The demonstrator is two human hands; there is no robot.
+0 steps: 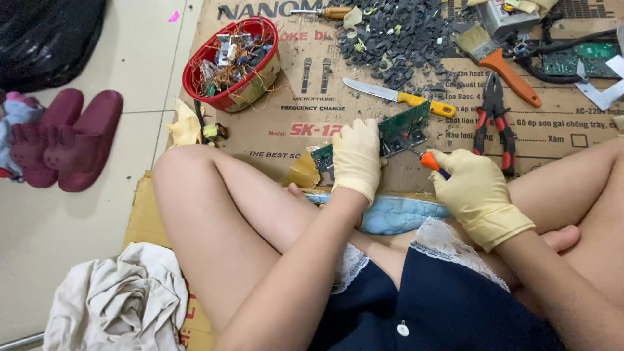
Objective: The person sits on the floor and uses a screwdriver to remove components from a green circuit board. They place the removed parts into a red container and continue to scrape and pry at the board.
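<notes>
Left hand [356, 159], yellow rubber glove, clamped over the green circuit board [400, 133] at frame centre, pinning it to the cardboard sheet [273, 130]. Right hand [474, 192], also gloved, closed around a small screwdriver [434, 164] with an orange handle; tip points at the board's lower right edge, can't tell if it touches.

Just above the board we see a knife [396, 96] with a yellow handle lying flat. Right of it, red-and-black pliers [494, 120], jaws toward the top. Upper right: paintbrush [497, 62] with an orange handle, beside black cables and another green board [582, 58]. Top centre: pile of dark grey broken bits [403, 36], a yellow-handled screwdriver [322, 12] at its left edge.

Upper left of the cardboard: red bowl [195, 81] full of stripped components and copper wire. Far left on the tile floor: dark red slippers [71, 140]. Lower left: crumpled pale cloth [120, 302]. Pale blue quilted pad [396, 214] sits under our wrists.
</notes>
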